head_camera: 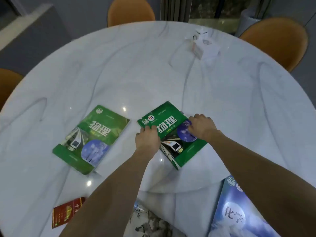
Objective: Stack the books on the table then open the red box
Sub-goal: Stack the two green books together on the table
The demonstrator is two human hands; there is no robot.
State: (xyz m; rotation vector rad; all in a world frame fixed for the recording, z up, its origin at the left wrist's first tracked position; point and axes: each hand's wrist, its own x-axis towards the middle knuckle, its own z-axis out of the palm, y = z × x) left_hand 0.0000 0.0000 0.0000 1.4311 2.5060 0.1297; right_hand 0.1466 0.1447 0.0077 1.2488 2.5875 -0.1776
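Two green physics books lie flat on the round marble table (153,69). My left hand (147,139) grips the left edge of the right-hand green book (174,141), and my right hand (201,127) holds its right edge. The other green book (90,139) lies apart to the left, untouched. A blue chemistry book (239,212) sits at the near right edge, partly under my right forearm. A small red box (66,212) lies closed at the near left, partly hidden by my left forearm.
A white tissue box (203,47) stands at the far right of the table. Orange chairs (130,11) ring the table at the back, right and left. A patterned black-and-white cloth (150,223) shows at the bottom.
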